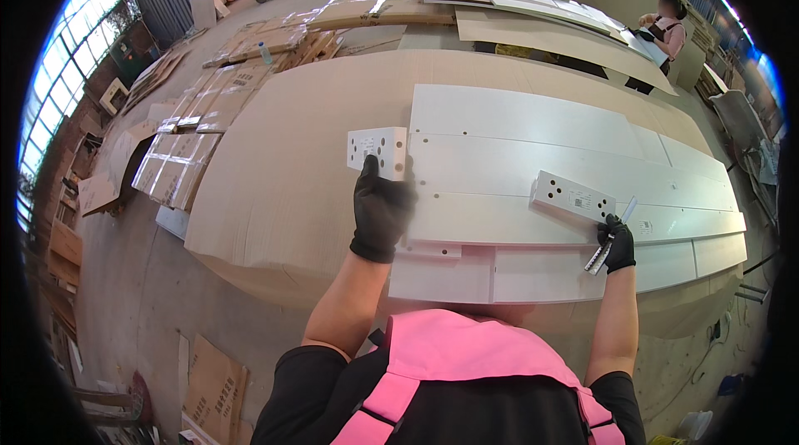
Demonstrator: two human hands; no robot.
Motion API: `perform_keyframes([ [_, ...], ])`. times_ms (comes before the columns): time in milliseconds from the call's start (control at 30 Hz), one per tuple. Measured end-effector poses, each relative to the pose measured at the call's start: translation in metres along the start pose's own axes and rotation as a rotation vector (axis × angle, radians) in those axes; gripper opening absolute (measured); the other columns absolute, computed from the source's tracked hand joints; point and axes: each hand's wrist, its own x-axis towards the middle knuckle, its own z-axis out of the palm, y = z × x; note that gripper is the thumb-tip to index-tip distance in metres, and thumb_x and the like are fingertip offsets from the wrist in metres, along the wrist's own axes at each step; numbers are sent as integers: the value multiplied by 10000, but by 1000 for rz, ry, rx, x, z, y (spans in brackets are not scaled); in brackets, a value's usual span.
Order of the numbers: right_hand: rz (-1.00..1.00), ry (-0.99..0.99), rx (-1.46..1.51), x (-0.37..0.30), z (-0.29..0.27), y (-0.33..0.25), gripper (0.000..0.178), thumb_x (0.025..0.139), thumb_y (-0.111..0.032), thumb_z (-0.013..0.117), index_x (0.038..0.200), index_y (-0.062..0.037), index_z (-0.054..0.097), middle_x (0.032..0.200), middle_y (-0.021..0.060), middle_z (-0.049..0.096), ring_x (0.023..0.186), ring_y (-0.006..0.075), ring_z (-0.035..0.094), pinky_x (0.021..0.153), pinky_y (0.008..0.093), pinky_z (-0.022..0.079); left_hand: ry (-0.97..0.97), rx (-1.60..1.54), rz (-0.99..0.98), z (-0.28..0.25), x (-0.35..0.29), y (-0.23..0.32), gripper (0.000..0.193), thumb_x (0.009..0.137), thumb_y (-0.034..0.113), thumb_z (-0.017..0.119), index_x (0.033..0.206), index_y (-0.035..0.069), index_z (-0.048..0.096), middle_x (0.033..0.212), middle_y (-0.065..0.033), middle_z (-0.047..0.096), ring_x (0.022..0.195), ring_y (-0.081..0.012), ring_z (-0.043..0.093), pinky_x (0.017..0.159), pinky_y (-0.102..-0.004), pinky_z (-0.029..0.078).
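My left hand (383,203), in a black glove and slightly blurred, grips a short white drilled board (364,144) by its near edge. That board has several dark holes and a small label, and is held up at the left end of the white panels. My right hand (617,245), gloved too, is closed round a thin strip with dark markings (596,260), which looks like a ruler. Its fingers also meet the right end of a second white drilled board (574,197), tilted above the panels. Whether they grip that board as well, I cannot tell.
Long white panels (516,164) lie side by side on a large cardboard-covered stack (287,145). Taped cartons (179,164) stand to the left, with a bottle (265,54) on them. Two people (666,33) work at the far right beside stacked boards (533,24). Flattened cardboard (215,391) lies lower left.
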Motion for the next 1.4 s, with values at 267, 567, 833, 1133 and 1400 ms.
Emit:
perform_keyframes([
  [267,-15,43,21,-6,9,-3,145,889,-203,649,961,-86,602,715,55,617,574,116,569,501,199,479,16,-86,-57,-4,-3,5,331,994,294,454,1206,61,555,1128,-91,655,1014,-215,661,746,-366,573],
  [567,2,1,-4,0,1,0,213,888,-189,643,1048,-56,597,799,41,624,689,123,621,548,217,499,-62,108,-92,11,-8,-5,327,997,286,462,1247,82,516,1189,-70,611,1034,-204,622,843,-373,524],
  [833,5,-13,15,3,-3,3,226,887,-188,646,1059,-50,594,803,39,622,694,123,622,551,214,505,-32,1061,134,13,-8,-12,400,959,199,566,1318,57,460,1262,-59,556,1181,-202,522,1000,-378,433],
  [1133,10,12,-5,-7,7,-3,243,888,-188,639,1077,-42,594,807,42,624,691,115,613,551,211,495,13,1121,87,13,-6,-18,425,955,232,582,1312,36,458,1225,-49,554,1138,-159,522,965,-328,434],
  [1400,-20,-6,5,-3,4,0,153,895,-214,643,968,-87,596,746,38,619,606,103,583,517,198,484,117,1857,298,16,-7,-27,274,887,252,626,985,-4,641,751,-95,630,720,-190,598,668,-334,469],
])
